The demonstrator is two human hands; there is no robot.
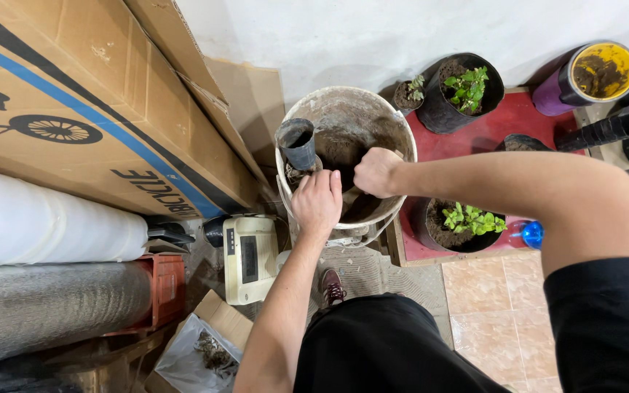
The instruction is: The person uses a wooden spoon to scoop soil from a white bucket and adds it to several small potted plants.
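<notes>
Here both hands, left hand (pixel 317 201) and right hand (pixel 376 172), reach into the soil-caked bucket (pixel 394 124); fingers clenched, their hold hidden.

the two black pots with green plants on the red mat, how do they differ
The far plant pot stands beyond the forearm near the wall, fully in view; the near plant pot sits beside the bucket, its rim partly hidden by the arm. The far plant grows taller at one side; the near plant spreads low. Both are dark, soil-filled, with small leafy plants.

We see a soil-caked white bucket (pixel 394 127) upright on the floor, a dark tube (pixel 298 143) leaning inside its rim.
</notes>
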